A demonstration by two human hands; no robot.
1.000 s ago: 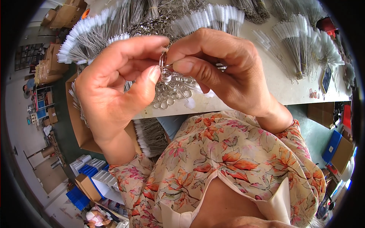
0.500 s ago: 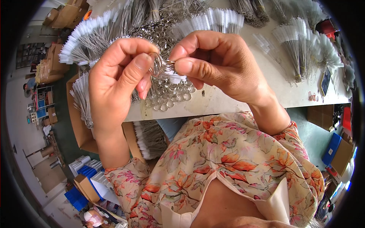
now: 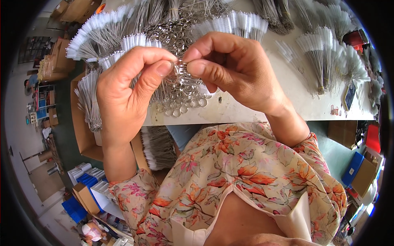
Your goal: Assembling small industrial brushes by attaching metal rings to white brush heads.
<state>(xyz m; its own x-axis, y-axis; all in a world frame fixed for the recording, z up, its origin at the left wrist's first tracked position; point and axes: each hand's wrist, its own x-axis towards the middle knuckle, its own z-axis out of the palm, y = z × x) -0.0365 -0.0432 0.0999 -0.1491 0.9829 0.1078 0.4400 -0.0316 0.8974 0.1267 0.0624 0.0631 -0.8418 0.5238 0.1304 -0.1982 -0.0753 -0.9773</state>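
Over the near part of the table, my two hands meet fingertip to fingertip. Thumb and index finger of my left hand point(image 3: 128, 84) pinch one side of a metal split ring point(image 3: 179, 70). My right hand point(image 3: 244, 71) is closed in a pinch at the ring's other side. Small shiny parts hang at the pinch, too fine to tell apart from the rings behind. Below the fingers, a row of loose metal rings point(image 3: 184, 107) lies by the table's near edge. A larger heap of rings point(image 3: 174, 37) spreads behind my hands.
White-bristled wire brushes point(image 3: 96, 35) fan out at the far left, with more brush bundles point(image 3: 322, 53) at the right. A cardboard box point(image 3: 85, 135) stands below the table's left side. Several brushes point(image 3: 158, 147) lie under the table edge point(image 3: 246, 119).
My left fingertips have shifted slightly right and up, closer to my right fingertips. The ring now sits between both pinches. My right hand has hardly moved.
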